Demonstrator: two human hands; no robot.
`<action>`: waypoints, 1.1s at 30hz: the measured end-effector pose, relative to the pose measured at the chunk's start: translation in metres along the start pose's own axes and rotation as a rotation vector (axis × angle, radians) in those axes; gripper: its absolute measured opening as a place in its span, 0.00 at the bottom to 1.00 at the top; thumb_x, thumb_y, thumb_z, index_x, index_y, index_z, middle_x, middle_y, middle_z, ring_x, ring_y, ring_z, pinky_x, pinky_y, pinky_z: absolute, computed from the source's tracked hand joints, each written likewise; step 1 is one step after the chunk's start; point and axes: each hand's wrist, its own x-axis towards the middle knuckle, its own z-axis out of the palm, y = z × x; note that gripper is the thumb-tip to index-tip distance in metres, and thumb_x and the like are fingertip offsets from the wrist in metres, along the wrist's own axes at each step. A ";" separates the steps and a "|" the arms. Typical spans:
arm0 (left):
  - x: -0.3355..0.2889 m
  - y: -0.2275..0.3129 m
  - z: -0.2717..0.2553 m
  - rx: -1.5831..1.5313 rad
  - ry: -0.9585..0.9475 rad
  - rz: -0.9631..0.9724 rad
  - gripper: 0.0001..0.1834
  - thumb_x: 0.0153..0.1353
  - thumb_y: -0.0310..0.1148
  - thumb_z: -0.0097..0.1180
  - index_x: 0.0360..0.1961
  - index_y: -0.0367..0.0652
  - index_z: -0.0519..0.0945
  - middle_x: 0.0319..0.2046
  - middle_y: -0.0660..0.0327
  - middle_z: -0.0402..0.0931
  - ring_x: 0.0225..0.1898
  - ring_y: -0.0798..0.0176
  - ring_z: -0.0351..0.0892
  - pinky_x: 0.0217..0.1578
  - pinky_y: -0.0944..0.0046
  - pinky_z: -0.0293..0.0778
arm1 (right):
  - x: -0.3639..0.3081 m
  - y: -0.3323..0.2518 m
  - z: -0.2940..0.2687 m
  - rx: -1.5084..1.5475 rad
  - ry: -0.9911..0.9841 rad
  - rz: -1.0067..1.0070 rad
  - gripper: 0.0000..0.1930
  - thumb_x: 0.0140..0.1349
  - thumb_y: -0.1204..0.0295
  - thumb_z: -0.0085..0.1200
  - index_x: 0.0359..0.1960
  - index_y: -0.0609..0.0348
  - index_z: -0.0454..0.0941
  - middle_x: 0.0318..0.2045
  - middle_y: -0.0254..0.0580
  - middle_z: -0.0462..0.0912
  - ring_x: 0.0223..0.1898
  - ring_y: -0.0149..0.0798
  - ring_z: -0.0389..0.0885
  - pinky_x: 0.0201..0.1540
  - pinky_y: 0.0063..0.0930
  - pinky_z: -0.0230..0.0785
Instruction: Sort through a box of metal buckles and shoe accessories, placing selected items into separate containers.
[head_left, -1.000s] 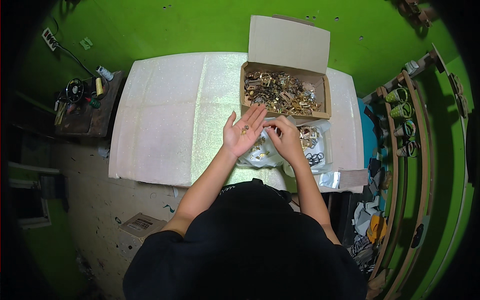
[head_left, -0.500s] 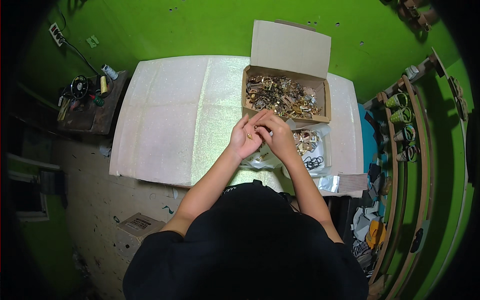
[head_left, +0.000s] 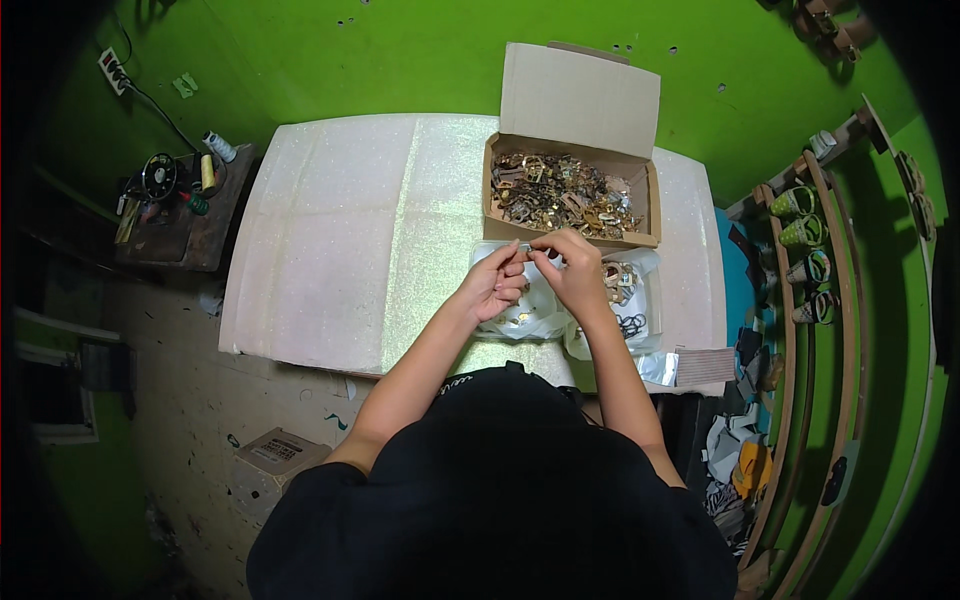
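My left hand (head_left: 492, 288) is closed, its fingers curled over the palm and its thumb and forefinger pinched together. Meeting it at the fingertips is my right hand (head_left: 574, 275), also in a pinch. Whatever lies between the fingertips is too small to make out. Beneath the hands stands a whitish plastic-lined tub (head_left: 540, 327) with a few small gold-coloured pieces. Just beyond them is an open cardboard box (head_left: 655, 210) full of mixed metal buckles and fittings (head_left: 565, 190). To the right, partly behind my right forearm, a second white tub (head_left: 648, 268) holds buckles and black loops (head_left: 631, 326).
The table (head_left: 320, 220) has a pale, shimmering cover. A silvery packet (head_left: 657, 368) and a ribbed grey piece (head_left: 705, 366) lie at its right front edge. A wooden rack (head_left: 787, 370) with green sandals (head_left: 800, 232) stands right; a sewing machine table (head_left: 180, 240) stands left.
My left hand has gone from an open palm with small gold pieces on it to curled fingers. Both hands now meet in a pinch, showing more of the tub below.
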 end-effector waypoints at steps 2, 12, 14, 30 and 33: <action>-0.005 0.003 0.009 0.063 0.050 0.021 0.13 0.60 0.40 0.49 0.28 0.41 0.70 0.15 0.72 0.57 0.11 0.79 0.50 0.08 0.80 0.45 | -0.001 0.002 -0.001 -0.021 0.004 -0.052 0.07 0.44 0.81 0.57 0.27 0.63 0.77 0.24 0.41 0.77 0.25 0.37 0.75 0.27 0.27 0.67; -0.008 0.006 0.006 0.317 0.092 0.158 0.06 0.59 0.31 0.51 0.29 0.39 0.73 0.14 0.74 0.58 0.11 0.82 0.50 0.09 0.80 0.45 | -0.012 0.002 0.010 -0.027 0.067 -0.054 0.07 0.45 0.80 0.58 0.28 0.63 0.78 0.26 0.42 0.77 0.28 0.39 0.76 0.32 0.26 0.68; -0.009 0.006 0.006 0.309 0.096 0.162 0.06 0.59 0.31 0.51 0.30 0.39 0.74 0.14 0.74 0.58 0.11 0.82 0.50 0.09 0.80 0.45 | -0.017 0.004 0.016 0.023 0.108 -0.005 0.06 0.46 0.81 0.57 0.28 0.63 0.78 0.26 0.42 0.77 0.28 0.37 0.76 0.32 0.24 0.68; -0.010 0.005 -0.001 0.275 0.061 0.147 0.07 0.59 0.32 0.51 0.32 0.39 0.72 0.15 0.74 0.58 0.12 0.81 0.50 0.10 0.80 0.47 | -0.042 0.027 0.034 0.848 0.112 0.552 0.05 0.55 0.79 0.53 0.32 0.68 0.72 0.27 0.37 0.77 0.29 0.26 0.75 0.33 0.17 0.69; -0.011 0.005 -0.002 0.273 0.050 0.132 0.07 0.59 0.33 0.51 0.32 0.39 0.71 0.15 0.74 0.57 0.13 0.81 0.50 0.10 0.80 0.47 | -0.043 0.026 0.033 0.822 0.078 0.549 0.05 0.54 0.79 0.53 0.31 0.67 0.72 0.26 0.35 0.76 0.28 0.25 0.74 0.33 0.16 0.68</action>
